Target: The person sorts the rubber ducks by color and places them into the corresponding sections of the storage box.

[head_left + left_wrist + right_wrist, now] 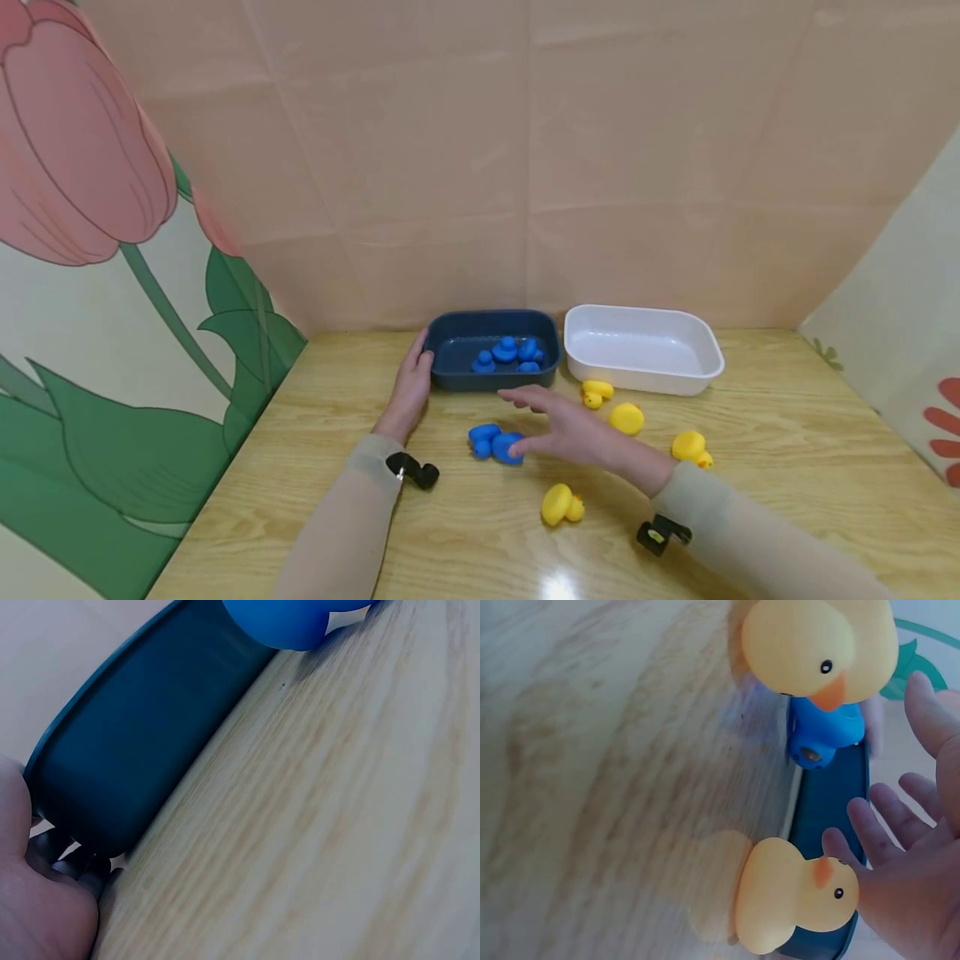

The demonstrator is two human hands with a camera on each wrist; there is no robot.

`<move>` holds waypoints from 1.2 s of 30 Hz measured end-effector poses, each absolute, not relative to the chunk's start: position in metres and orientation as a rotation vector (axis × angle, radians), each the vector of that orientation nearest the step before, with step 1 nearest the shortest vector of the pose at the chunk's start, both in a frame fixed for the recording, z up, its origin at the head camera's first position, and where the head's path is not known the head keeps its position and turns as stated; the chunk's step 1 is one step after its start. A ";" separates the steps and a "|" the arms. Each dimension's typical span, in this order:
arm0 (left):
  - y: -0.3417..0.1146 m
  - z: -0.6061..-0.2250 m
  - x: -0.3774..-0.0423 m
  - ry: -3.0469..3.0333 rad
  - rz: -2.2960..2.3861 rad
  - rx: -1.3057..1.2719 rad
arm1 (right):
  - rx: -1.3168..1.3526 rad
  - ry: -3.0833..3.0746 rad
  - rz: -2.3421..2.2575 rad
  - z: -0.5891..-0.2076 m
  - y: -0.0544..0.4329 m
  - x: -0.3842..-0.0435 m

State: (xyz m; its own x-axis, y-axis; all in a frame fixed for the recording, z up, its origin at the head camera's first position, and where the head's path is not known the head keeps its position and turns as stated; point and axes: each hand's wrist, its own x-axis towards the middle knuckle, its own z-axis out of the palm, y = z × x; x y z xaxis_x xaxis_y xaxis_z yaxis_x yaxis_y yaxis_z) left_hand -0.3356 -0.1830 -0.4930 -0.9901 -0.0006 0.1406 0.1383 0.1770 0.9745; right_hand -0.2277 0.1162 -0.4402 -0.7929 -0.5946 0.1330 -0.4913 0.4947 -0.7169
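Closest to us on the wood-grain table [465, 542], a yellow toy duck [557, 506] lies tipped over. Just past it sit two blue toy ducks [509, 449], side by side, and here's the right hand [562, 429] over them: fingers extended, thumb well apart, grasping nothing; whether the thumb touches the nearer blue one, I can't tell. The step in hand looks like a reach for that pair, and the next move calls for lowering the fingers and closing thumb against them around one body, clear of its neighbour. Off to the right, three more yellow toy ducks [627, 419] are scattered. Farther back, the left hand [411, 390] grips the left end of the navy tray [465, 382], apparently steadying it; four blue ducks [506, 350] rest inside. Beside it stands the white tray [637, 377], with the pinkish backdrop [525, 167] behind both.
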 end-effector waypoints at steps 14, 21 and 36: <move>-0.182 -0.493 -0.336 -2.311 -1.925 -0.129 | -1.033 2.523 -1.120 -0.448 0.116 -0.229; -0.182 -0.493 -0.334 -2.314 -1.937 -0.124 | -1.052 2.522 -1.059 -0.447 0.114 -0.230; -0.182 -0.494 -0.336 -2.311 -1.931 -0.129 | -0.983 2.548 -0.966 -0.449 0.113 -0.233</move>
